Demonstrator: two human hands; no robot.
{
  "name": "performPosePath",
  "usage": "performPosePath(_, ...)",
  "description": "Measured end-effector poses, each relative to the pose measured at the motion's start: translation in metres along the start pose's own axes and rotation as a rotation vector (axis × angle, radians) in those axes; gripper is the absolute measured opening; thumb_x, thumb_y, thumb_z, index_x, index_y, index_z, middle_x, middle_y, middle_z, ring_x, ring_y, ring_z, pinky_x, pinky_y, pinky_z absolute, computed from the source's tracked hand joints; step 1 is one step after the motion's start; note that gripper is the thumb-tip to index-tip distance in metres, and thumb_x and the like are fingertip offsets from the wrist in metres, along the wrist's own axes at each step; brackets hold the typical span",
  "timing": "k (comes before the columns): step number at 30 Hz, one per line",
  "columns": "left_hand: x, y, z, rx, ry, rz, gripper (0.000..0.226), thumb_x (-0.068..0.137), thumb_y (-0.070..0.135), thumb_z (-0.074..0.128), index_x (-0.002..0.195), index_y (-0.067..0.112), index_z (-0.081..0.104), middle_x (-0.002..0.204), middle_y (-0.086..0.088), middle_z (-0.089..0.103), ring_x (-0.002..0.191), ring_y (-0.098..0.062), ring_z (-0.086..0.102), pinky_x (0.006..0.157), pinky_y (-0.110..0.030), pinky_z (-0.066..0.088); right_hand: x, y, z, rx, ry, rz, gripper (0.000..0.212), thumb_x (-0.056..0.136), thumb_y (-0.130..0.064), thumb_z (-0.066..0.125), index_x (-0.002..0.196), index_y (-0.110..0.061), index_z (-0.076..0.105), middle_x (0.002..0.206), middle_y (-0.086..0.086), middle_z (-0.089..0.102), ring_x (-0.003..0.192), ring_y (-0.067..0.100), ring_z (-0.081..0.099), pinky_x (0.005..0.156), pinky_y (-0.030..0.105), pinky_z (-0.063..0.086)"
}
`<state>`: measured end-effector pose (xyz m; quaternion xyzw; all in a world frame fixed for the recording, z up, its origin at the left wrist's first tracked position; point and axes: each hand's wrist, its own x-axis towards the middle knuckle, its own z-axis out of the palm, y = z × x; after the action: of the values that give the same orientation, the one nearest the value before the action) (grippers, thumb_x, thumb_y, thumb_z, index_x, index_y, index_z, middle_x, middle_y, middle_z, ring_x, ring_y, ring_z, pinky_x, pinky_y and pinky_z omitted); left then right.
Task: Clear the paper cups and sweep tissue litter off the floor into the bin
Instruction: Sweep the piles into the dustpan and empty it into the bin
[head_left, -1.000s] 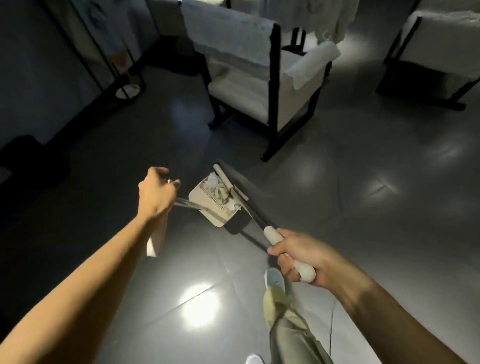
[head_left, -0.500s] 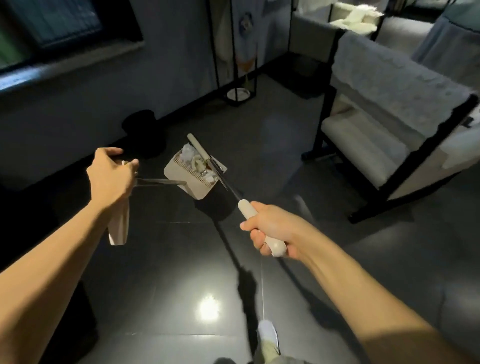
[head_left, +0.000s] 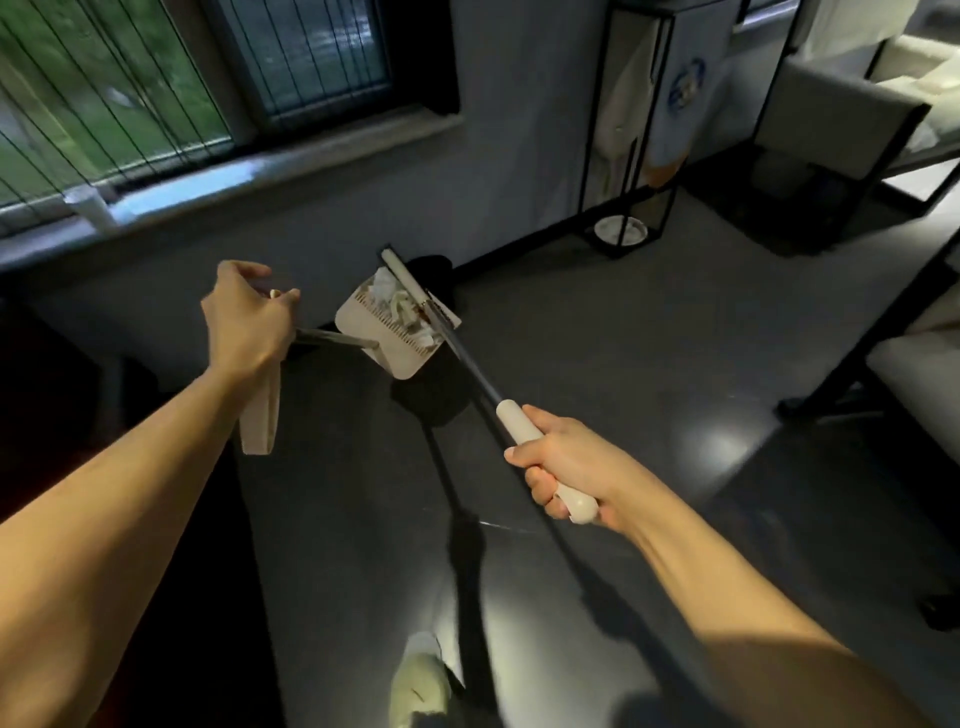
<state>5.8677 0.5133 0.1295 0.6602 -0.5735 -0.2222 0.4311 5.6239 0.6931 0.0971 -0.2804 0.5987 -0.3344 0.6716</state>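
Lounge/sitting rm: cushioned armchairs (head_left: 852, 124); barred window (head_left: 156, 88); tiled floor (head_left: 649, 364).

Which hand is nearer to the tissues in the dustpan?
Left. The left hand holds the dustpan handle, beside the tissues; the right hand grips the broom, farther back.

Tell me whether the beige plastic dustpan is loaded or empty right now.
Loaded, not empty: crumpled white tissue pieces lie in the beige plastic dustpan above its comb teeth, beside the white broom head.
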Motion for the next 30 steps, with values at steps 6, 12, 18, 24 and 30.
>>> performPosePath(6, 0.161, -0.021, 0.004, 0.057, -0.073, 0.049, 0.031, 0.088, 0.021, 0.063, 0.114, 0.012, 0.049, 0.101, -0.01, 0.059, 0.085, -0.027, 0.063, 0.071, -0.039, 0.055, 0.121, -0.085, 0.064, 0.082, 0.046, -0.018, 0.057, 0.096, -0.016, 0.053, 0.145, -0.035, 0.029, 0.044, -0.007, 0.037, 0.034, 0.004, 0.036, 0.032, 0.014, 0.028)
performPosePath(12, 0.279, -0.035, 0.025, 0.08, -0.105, 0.098, 0.037, 0.089, 0.019, 0.061, 0.122, 0.008, 0.048, 0.102, -0.011, 0.061, 0.09, -0.02, 0.06, 0.073, -0.027, 0.045, 0.212, -0.143, 0.09, 0.071, 0.052, -0.039, 0.048, 0.098, -0.014, 0.049, 0.13, -0.046, 0.034, 0.052, -0.004, 0.038, 0.038, 0.005, 0.038, 0.035, 0.016, 0.031)
performPosePath(18, 0.366, -0.048, 0.048, 0.155, -0.159, 0.175, 0.036, 0.09, 0.018, 0.061, 0.122, 0.006, 0.049, 0.111, -0.018, 0.061, 0.093, -0.018, 0.055, 0.077, -0.024, 0.039, 0.29, -0.181, 0.104, 0.11, 0.092, -0.048, 0.043, 0.097, -0.005, 0.046, 0.106, -0.047, 0.045, 0.045, -0.005, 0.038, 0.035, 0.007, 0.035, 0.032, 0.017, 0.028)
performPosePath(24, 0.426, -0.064, 0.063, 0.235, -0.286, 0.266, 0.035, 0.091, 0.015, 0.059, 0.122, 0.005, 0.046, 0.097, -0.01, 0.059, 0.088, -0.02, 0.055, 0.074, -0.028, 0.039, 0.341, -0.197, 0.122, 0.146, 0.146, -0.024, 0.056, 0.096, -0.004, 0.047, 0.141, -0.034, 0.036, 0.057, 0.0, 0.04, 0.035, 0.004, 0.035, 0.031, 0.014, 0.029)
performPosePath(30, 0.466, -0.076, 0.076, 0.369, -0.425, 0.39, 0.037, 0.092, 0.016, 0.057, 0.126, 0.008, 0.042, 0.095, -0.002, 0.052, 0.083, -0.016, 0.05, 0.071, -0.031, 0.039, 0.365, -0.214, 0.143, 0.246, 0.28, 0.008, 0.06, 0.095, -0.002, 0.048, 0.146, -0.029, 0.033, 0.06, 0.003, 0.038, 0.032, 0.003, 0.033, 0.028, 0.013, 0.026)
